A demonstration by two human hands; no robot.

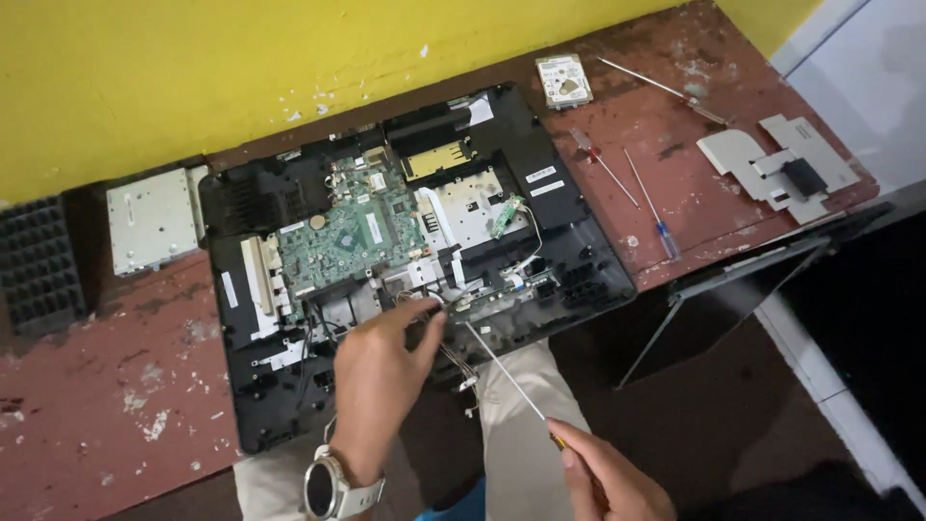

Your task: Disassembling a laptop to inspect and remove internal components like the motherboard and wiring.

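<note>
Laptop base (569, 251), opened and black, lies on the red worktop (106, 386) with its near edge over the person's lap. Its green circuit board (352, 232) sits left of centre in the base. The left hand (381, 371) pinches thin wires (434, 294) at the base's near edge, fingers closed narrowly on them. The right hand (603, 473) grips a long screwdriver (506, 371), its tip touching the base just right of those wires. A slip of the tip could scratch the board or nick a wire; too hard a pull could tear a connector. Two spare screwdrivers (651, 207) lie right of the base.
</note>
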